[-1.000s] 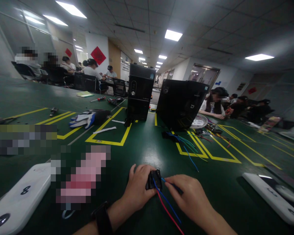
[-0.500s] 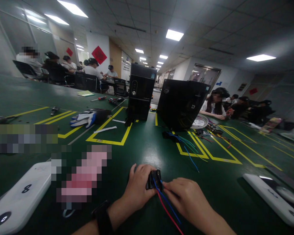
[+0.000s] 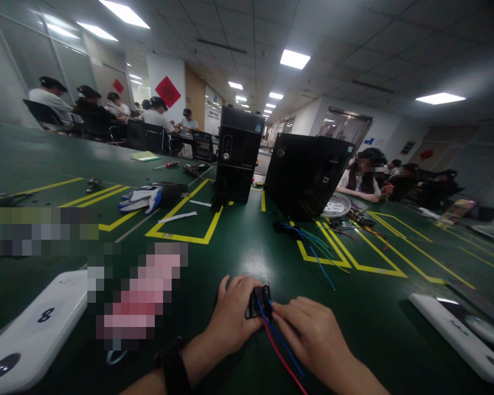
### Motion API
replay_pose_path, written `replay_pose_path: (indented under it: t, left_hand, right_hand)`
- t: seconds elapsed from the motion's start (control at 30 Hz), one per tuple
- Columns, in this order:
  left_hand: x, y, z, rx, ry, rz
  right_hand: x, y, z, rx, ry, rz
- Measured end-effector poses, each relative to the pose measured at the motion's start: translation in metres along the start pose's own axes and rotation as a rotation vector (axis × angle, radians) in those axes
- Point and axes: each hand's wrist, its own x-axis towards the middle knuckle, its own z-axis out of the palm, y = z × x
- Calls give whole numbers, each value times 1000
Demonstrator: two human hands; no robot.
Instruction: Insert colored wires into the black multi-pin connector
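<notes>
My left hand [image 3: 236,310] is closed around a small black connector block [image 3: 263,300] with several metal-lined slots on its face. A red wire [image 3: 278,351] and a blue wire [image 3: 286,348] run from the block down toward me. At the block's right edge, my right hand [image 3: 313,326] pinches with thumb and forefinger. A short bit of another blue wire [image 3: 270,303] shows between those fingertips and the block; the rest of it is hidden by the hand.
Two black computer towers [image 3: 239,156] [image 3: 308,175] stand ahead. Loose blue and green wires [image 3: 319,244] lie beyond my right hand. White numbered devices [image 3: 37,323] [image 3: 456,334] flank me. Gloves [image 3: 142,198] and a screwdriver [image 3: 170,164] lie at left. A person [image 3: 364,178] sits across the table.
My right fingertips have shifted very slightly at the block's edge. The left hand and block look the same; the view has moved a touch.
</notes>
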Motion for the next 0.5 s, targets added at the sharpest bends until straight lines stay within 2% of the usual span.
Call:
replay_pose_path:
  t: [0.1,0.27,0.5]
  left_hand:
    - [0,0,0,-5,-1,-4]
    - [0,-1,-1,-13,4,-2]
    - [0,-2,0,-9,6,-6]
  right_hand:
    - [2,2,-2,-34,-88,-24]
    - [3,4,-10,-73,-200,16]
    - [3,6,-16,49,-205,188]
